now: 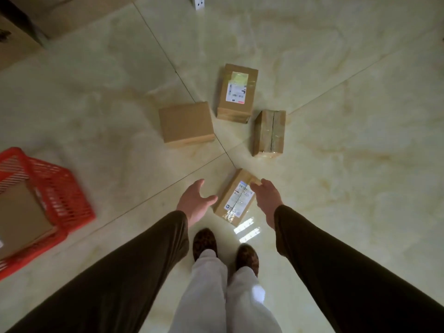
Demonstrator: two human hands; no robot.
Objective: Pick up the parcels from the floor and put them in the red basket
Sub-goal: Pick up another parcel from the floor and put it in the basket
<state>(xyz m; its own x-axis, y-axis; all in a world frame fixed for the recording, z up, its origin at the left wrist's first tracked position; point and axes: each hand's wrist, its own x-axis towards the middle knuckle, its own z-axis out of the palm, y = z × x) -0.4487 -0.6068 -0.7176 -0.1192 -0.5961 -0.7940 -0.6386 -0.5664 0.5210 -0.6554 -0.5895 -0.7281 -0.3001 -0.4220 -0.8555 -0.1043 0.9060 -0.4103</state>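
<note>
Several brown cardboard parcels lie on the pale tiled floor. The nearest parcel (236,197), with a white label, lies tilted just ahead of my feet. My left hand (195,200) hovers open at its left side and my right hand (268,197) open at its right, fingertips over its far corner. Farther off lie a plain parcel (186,123), a labelled parcel (236,92) and a taped parcel (270,133). The red basket (62,195) stands at the left edge with a brown parcel (20,217) lying inside it.
My feet in dark patterned slippers (204,243) stand just behind the nearest parcel. Large cardboard boxes (14,42) and a dark upright sit at the far left. A small white object (198,2) lies at the top edge. Open floor stretches to the right.
</note>
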